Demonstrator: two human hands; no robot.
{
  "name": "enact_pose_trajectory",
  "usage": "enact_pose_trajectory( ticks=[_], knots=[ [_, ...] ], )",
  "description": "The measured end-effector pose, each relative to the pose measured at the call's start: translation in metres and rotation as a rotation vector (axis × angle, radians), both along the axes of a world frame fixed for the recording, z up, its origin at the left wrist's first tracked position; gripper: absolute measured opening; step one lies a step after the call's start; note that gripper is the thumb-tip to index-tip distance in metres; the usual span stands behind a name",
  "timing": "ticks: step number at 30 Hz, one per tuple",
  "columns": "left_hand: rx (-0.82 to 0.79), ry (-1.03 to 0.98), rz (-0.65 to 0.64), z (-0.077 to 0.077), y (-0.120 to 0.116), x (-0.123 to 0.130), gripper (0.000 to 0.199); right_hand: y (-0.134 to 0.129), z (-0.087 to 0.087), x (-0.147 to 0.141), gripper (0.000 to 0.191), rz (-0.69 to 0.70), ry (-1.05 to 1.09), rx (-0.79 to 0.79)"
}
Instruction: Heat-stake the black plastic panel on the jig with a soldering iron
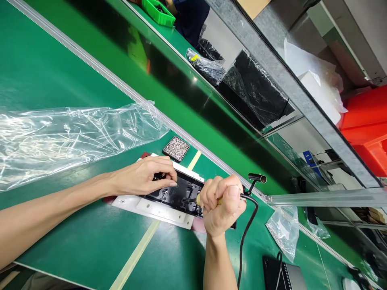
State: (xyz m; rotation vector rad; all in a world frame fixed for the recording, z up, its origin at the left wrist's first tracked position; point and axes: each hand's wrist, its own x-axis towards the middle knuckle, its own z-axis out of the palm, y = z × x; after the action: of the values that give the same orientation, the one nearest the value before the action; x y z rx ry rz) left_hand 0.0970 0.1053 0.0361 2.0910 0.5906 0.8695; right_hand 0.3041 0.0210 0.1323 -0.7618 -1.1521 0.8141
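Observation:
My right hand (223, 203) is wrapped round the yellowish handle of a soldering iron (198, 199), with a black cord running out behind. Its dark tip points down at a long black plastic part (178, 189). That part lies in a white fixture (165, 213) on the bench. Over the left end of the black part, my left hand (151, 175) has its fingers curled, thumb and fingertips close together. Whatever they may pinch is too small to make out. A small square tray (176, 148) full of tiny metal pieces sits just beyond the fixture.
Clear plastic sheeting (75, 137) covers the bench at left. A metal tube holder (257, 178) stands right of my right hand. Further right are a plastic bag (284, 229) and a black device (284, 274). Across the divider, a person (192, 18) is beside a green bin (159, 12).

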Motion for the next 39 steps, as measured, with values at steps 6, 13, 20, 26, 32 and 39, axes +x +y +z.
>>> enact_pose_trajectory(
  ticks=[6, 13, 20, 26, 32, 39],
  knots=[
    [-0.023, -0.001, -0.015, 0.0, 0.003, -0.002, 0.025, 0.001, 0.002, -0.001, 0.054, -0.021, -0.023, 0.02],
    [-0.04, 0.007, -0.011, -0.004, 0.002, -0.002, 0.024, 0.001, 0.004, -0.001, 0.054, -0.014, -0.024, 0.012],
    [-0.005, -0.047, -0.011, -0.019, 0.004, 0.001, 0.028, 0.001, 0.004, 0.001, 0.054, -0.001, -0.012, 0.023],
    [-0.003, -0.045, 0.002, -0.018, 0.004, 0.002, 0.031, 0.001, 0.004, 0.0, 0.056, -0.032, -0.06, 0.019],
    [-0.003, -0.05, -0.005, -0.017, 0.004, 0.002, 0.03, 0.002, 0.004, 0.0, 0.055, -0.038, -0.064, 0.018],
    [-0.006, -0.051, -0.009, -0.016, 0.003, 0.001, 0.031, 0.0, 0.005, 0.001, 0.054, 0.006, -0.024, 0.025]
  ],
)
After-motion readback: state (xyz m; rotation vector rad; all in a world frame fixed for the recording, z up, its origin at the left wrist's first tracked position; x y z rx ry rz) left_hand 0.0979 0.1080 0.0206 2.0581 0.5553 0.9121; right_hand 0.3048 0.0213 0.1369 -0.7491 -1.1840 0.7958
